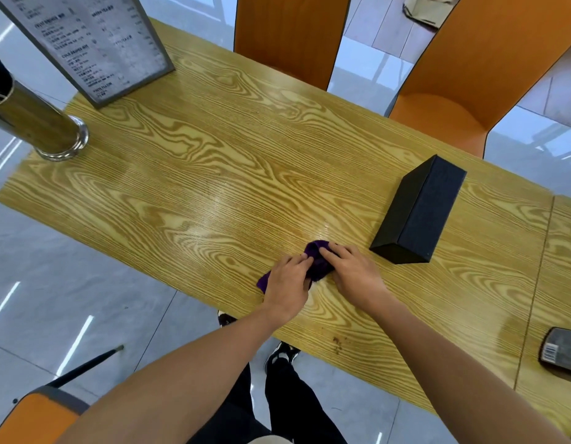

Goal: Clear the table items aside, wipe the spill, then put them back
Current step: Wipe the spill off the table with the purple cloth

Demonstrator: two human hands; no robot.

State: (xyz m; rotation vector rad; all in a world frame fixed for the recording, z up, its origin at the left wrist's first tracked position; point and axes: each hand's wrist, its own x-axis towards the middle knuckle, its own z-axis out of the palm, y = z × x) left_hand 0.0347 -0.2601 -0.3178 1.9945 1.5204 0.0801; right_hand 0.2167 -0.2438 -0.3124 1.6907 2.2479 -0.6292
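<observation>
A purple cloth [316,262] lies bunched on the wooden table [213,174] near its front edge. My left hand [287,283] and my right hand [353,274] both rest on the cloth, fingers curled over it. A wet sheen shows on the wood just beyond the cloth. A small brown stain [338,343] marks the table close to the front edge. A black box [418,213] lies to the right of my right hand. At the far left stand a metal chopstick holder [44,123] and a framed menu stand [95,43].
Two orange chairs [290,36] stand behind the table. Another orange chair [31,418] is at the lower left. A dark packet with a barcode [562,350] lies at the right edge on the adjoining table. My shoes show on the tiled floor below.
</observation>
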